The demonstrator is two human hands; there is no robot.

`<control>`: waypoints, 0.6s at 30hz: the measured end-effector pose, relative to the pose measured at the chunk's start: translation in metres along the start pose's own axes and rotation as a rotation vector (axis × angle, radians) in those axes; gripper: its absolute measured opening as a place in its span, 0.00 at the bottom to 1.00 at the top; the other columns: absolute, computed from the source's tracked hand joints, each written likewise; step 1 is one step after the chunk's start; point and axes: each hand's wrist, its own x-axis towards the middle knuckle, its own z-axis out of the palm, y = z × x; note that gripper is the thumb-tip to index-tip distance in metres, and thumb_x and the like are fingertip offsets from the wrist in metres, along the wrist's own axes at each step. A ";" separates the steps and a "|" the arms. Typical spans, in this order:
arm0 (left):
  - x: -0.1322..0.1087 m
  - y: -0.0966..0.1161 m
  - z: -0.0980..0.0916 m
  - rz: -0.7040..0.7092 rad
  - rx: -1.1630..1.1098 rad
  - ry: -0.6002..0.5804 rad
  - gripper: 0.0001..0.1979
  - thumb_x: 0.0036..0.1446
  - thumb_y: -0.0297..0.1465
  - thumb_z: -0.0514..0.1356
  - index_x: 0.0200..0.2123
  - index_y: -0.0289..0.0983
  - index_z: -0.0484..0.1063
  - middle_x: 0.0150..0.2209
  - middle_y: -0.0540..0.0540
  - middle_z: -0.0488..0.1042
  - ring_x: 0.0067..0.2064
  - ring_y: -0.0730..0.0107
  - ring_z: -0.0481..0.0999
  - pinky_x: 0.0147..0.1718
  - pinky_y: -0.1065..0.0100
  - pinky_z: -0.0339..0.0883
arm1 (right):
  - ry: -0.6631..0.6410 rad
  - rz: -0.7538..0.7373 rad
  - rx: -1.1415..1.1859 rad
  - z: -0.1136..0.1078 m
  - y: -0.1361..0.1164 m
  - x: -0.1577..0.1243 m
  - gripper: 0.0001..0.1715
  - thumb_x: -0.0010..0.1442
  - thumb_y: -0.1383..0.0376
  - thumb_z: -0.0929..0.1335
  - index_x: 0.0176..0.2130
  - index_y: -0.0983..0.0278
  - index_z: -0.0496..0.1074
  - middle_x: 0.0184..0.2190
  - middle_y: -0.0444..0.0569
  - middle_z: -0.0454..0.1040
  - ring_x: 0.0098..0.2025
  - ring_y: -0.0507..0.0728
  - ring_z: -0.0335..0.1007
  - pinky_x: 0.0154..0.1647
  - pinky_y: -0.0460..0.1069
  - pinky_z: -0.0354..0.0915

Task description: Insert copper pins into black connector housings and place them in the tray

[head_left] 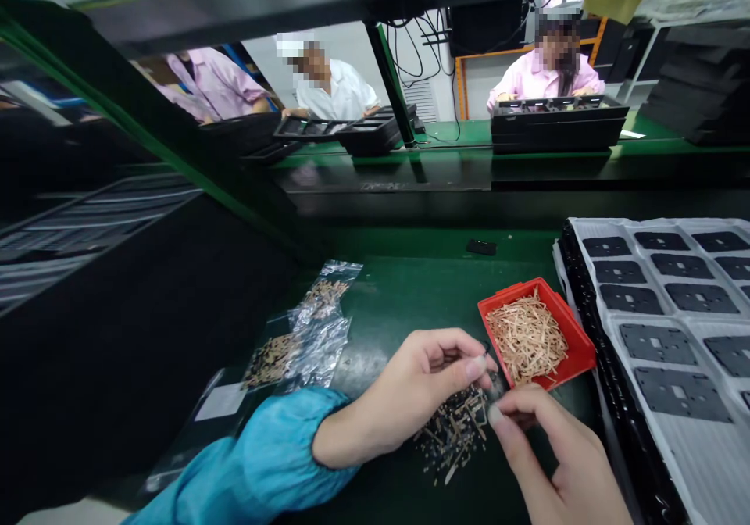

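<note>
My left hand (430, 376), in a blue sleeve (281, 455), has its thumb and fingers pinched on a small dark part (493, 376), too small to name. Close by on the right, my right hand (556, 447) is pinched too, its fingertips by the lower end of that part; what they hold cannot be made out. Below the fingers lies a loose pile of small dark and copper-coloured pieces (454, 431) on the green table (410, 291). Just beyond both hands is a red bin (580, 345) holding many thin copper-coloured strips (524, 337).
Clear plastic bags (319, 345) of copper-coloured pieces lie left. White trays (691, 447) with dark flat plates (680, 394) stand right. A small black object (481, 247) lies toward the back. Green posts (193, 150) frame the bench; co-workers sit opposite behind black trays (556, 128).
</note>
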 end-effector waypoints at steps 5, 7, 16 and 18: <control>-0.004 0.002 0.005 0.003 -0.200 0.107 0.11 0.65 0.40 0.73 0.40 0.40 0.79 0.36 0.49 0.87 0.56 0.63 0.83 0.59 0.63 0.71 | 0.136 -0.012 0.027 0.016 -0.006 0.003 0.07 0.73 0.65 0.70 0.48 0.52 0.77 0.36 0.36 0.83 0.35 0.45 0.83 0.41 0.35 0.74; -0.005 0.001 0.007 -0.019 -0.241 0.103 0.11 0.64 0.39 0.73 0.40 0.40 0.79 0.37 0.47 0.88 0.58 0.61 0.83 0.61 0.61 0.70 | 0.221 0.003 0.045 0.026 -0.008 0.003 0.09 0.73 0.64 0.69 0.50 0.51 0.77 0.41 0.37 0.85 0.37 0.46 0.83 0.43 0.36 0.75; -0.007 -0.002 0.010 -0.038 -0.281 0.108 0.14 0.61 0.40 0.76 0.39 0.38 0.77 0.38 0.44 0.88 0.49 0.63 0.86 0.54 0.63 0.74 | 0.288 -0.150 -0.058 0.040 -0.005 0.004 0.12 0.73 0.72 0.67 0.50 0.56 0.74 0.41 0.42 0.83 0.48 0.49 0.85 0.53 0.39 0.75; -0.008 -0.002 0.010 -0.027 -0.267 0.114 0.15 0.61 0.40 0.76 0.38 0.38 0.77 0.40 0.43 0.88 0.47 0.63 0.87 0.52 0.64 0.75 | 0.264 -0.175 -0.082 0.037 -0.005 0.006 0.13 0.73 0.73 0.67 0.50 0.57 0.74 0.41 0.42 0.83 0.48 0.47 0.84 0.54 0.37 0.73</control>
